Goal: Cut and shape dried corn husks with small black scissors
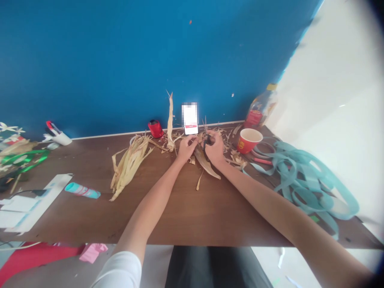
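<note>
Showing a brown wooden tabletop point(186, 224) against a blue wall point(120, 60), viewed from left to right. At far left, a green ribbon point(25, 158) is lying near white flower shapes point(9, 128). White paper sheets point(30, 204) are lying towards the table's front edge, with a teal-and-pink tube point(82, 190) resting just beside them. A pile of dried corn husks point(129, 168) is lying left of centre, while a small red object point(155, 129), an upright husk strip point(170, 122) and a phone with a blurred screen point(190, 118) are standing along the wall. At centre, the left hand point(186, 149) and right hand point(215, 148) are working close together, not quite touching. The right hand is curling around a dark looped item point(207, 142), too small to name; what the left hand is gripping cannot be told. A long dried husk leaf point(207, 168) is lying just beneath both hands. To the right, a red paper cup point(250, 141) is standing before a plastic bottle point(260, 110), and teal ribbon loops point(303, 180) are spreading across the table's right end.
</note>
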Demonstrator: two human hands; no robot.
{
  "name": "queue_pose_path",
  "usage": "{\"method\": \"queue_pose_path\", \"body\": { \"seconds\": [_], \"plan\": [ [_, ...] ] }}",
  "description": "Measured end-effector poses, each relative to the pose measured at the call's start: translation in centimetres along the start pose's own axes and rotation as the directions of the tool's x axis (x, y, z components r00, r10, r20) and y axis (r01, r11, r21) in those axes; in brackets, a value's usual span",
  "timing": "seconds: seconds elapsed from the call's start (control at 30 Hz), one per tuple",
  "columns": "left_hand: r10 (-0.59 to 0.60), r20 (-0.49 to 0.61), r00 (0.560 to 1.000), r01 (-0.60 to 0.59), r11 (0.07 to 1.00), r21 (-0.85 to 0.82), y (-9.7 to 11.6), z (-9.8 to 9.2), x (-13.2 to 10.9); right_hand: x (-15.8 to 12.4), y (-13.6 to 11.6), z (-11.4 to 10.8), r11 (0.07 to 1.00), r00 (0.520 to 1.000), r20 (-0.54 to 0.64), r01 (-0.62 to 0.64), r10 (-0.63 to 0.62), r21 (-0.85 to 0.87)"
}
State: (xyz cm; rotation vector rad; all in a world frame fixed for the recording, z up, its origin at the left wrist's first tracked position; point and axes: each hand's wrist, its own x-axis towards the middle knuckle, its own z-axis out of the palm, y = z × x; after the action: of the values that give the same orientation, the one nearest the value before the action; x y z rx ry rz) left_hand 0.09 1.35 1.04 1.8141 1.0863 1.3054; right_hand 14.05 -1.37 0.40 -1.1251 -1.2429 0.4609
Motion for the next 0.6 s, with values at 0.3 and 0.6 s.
{"method": "queue_pose_path", "body": {
  "seconds": [0.3,0.6],
  "plan": [
    [0.019,-0.025,1.0,-0.018,1.0,0.009,0.07,-0.07,-0.02,0.07,0.36,0.07,0.997,0.994,0.078,-0.08,0.079,0.005],
    [0.073,0.04,0.997,-0.074,0.997,0.03,0.57,0.1,-0.16,-0.14,0.19,-0.21,0.999,0.999,0.043,-0.007,0.009,-0.037]
  ]
}}
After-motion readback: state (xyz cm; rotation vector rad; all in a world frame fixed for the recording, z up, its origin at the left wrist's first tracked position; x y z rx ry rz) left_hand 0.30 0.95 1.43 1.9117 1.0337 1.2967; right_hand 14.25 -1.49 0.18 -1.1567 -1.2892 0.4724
